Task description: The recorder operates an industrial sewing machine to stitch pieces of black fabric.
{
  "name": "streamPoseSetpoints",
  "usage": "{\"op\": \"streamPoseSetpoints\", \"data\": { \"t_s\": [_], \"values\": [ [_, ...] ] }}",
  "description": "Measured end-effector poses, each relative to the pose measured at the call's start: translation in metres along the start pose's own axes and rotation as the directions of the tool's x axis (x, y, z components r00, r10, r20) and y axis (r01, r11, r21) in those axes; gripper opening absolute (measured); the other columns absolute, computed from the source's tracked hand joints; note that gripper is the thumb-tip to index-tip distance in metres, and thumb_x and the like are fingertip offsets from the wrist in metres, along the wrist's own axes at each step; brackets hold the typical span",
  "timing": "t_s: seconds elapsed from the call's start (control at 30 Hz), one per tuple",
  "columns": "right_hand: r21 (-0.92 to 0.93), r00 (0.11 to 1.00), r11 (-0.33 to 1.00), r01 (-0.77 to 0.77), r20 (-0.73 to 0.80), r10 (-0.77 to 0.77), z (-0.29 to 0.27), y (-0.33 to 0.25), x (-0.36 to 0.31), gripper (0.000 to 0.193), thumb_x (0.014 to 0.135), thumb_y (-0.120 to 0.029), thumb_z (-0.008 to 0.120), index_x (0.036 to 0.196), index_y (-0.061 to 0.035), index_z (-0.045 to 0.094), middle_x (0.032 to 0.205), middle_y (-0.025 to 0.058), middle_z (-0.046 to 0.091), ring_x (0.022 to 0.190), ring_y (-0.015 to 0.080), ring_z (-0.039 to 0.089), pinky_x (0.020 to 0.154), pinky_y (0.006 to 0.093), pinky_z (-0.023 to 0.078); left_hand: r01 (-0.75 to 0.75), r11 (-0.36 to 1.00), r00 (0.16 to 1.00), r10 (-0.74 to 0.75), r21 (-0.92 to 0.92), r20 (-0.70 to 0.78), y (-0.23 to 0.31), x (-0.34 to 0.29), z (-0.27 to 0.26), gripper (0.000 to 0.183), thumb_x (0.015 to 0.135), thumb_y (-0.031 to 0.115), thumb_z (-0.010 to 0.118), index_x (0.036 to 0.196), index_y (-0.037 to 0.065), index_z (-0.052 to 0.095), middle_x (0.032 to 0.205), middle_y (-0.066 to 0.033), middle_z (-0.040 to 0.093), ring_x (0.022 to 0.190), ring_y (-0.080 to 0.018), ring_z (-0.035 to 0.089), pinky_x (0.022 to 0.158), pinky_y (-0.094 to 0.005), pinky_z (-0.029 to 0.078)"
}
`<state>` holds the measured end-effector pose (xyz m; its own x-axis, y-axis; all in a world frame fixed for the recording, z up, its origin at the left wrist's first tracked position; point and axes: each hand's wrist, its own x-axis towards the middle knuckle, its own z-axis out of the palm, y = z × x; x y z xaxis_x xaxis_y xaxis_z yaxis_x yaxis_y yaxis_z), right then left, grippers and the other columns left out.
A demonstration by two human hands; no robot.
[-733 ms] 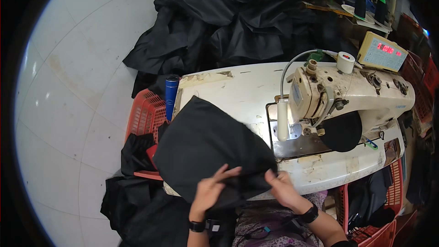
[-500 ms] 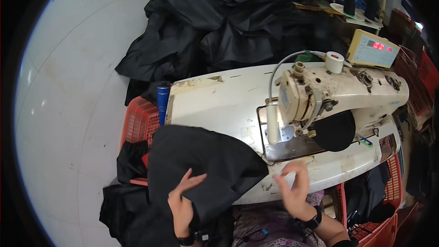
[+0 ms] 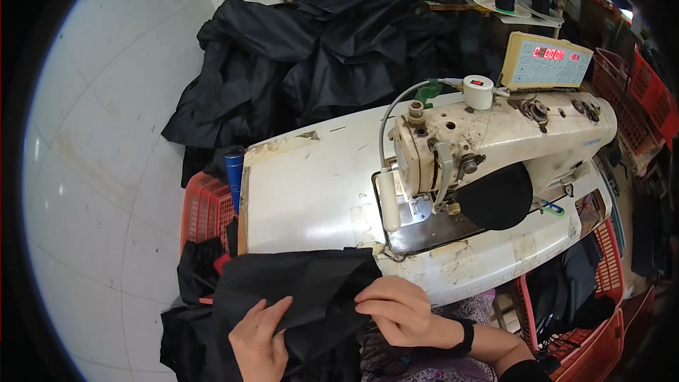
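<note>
1. Head view: a plain black, limp fabric panel is seen at the lower centre of the frame, partly laid over the worn white tabletop.
2. Its upper edge is aligned roughly left to right; its long axis cannot be told, the lower part being hard to make out.
3. The panel's left part is overlapped by the left hand, fingers spread, with no closed grip seen.
4. Its right edge is met by the right hand, fingers curled; whether cloth is pinched cannot be told.
5. The cream metal sewing machine is placed up and right of the panel, nearer the right hand.
</note>
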<state>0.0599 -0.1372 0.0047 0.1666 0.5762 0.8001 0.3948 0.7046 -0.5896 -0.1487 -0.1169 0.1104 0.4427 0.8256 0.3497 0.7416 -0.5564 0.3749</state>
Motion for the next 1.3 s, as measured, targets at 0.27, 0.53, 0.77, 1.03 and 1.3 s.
{"op": "streamPoseSetpoints", "data": {
  "t_s": [0.27,0.53,0.77,1.03,1.3],
  "values": [
    [-0.258,0.532,0.920,-0.295,0.755,0.383,-0.013,0.041,-0.019,0.026,0.079,-0.005,0.060,0.104,0.0000,0.067,0.101,0.0202,0.068,0.095,0.0333,0.065,0.079,0.0418,0.053,-0.096,0.992,0.976,0.109,-0.080,0.188,0.018,-0.004,0.002,0.035,0.077,-0.003,0.057,0.109,0.004,0.069,0.102,-0.0204,0.068,0.104,-0.0417,0.064,0.090,-0.0447,0.051],
    [-0.045,0.331,0.765,-0.643,0.884,0.330,-0.021,0.018,-0.032,0.041,0.089,-0.008,0.056,0.130,-0.0010,0.056,0.135,0.0186,0.056,0.129,0.0317,0.050,0.111,0.0387,0.036,-0.369,0.927,0.919,0.375,0.072,-0.120,-0.008,0.115,0.070,0.030,0.072,0.023,0.080,0.075,0.003,0.058,0.067,-0.0093,0.057,0.059,-0.0356,0.053,0.056,-0.0451,0.041],
    [0.024,0.830,0.995,-0.096,0.553,0.067,-0.012,0.072,-0.086,0.042,0.087,-0.008,0.058,0.128,-0.0014,0.058,0.135,0.0167,0.056,0.128,0.0308,0.050,0.112,0.0413,0.035,-0.508,0.847,0.849,0.523,-0.160,0.076,-0.039,0.148,0.163,0.026,0.082,0.023,0.074,0.094,0.003,0.064,0.096,-0.0121,0.061,0.098,-0.0317,0.056,0.090,-0.0418,0.042],
    [-0.013,0.756,0.970,-0.244,0.624,0.199,-0.006,0.070,-0.055,0.024,0.081,-0.010,0.057,0.102,-0.0004,0.066,0.114,0.0154,0.066,0.119,0.0314,0.055,0.113,0.0400,0.034,-0.386,0.783,0.802,0.547,-0.488,0.242,-0.048,0.098,0.180,0.027,0.096,0.019,0.061,0.076,0.000,0.061,0.078,-0.0139,0.056,0.079,-0.0311,0.056,0.094,-0.0414,0.043],
    [-0.109,0.617,0.992,0.071,0.786,0.042,-0.012,0.072,-0.038,0.024,0.074,0.001,0.057,0.094,0.0057,0.069,0.138,0.0157,0.055,0.141,0.0293,0.038,0.122,0.0474,0.022,0.109,0.989,0.941,-0.072,-0.095,0.330,-0.068,0.044,0.146,0.015,0.091,0.018,0.067,0.099,0.006,0.073,0.062,-0.0166,0.055,0.052,-0.0260,0.052,0.052,-0.0341,0.042]
  ]
}}
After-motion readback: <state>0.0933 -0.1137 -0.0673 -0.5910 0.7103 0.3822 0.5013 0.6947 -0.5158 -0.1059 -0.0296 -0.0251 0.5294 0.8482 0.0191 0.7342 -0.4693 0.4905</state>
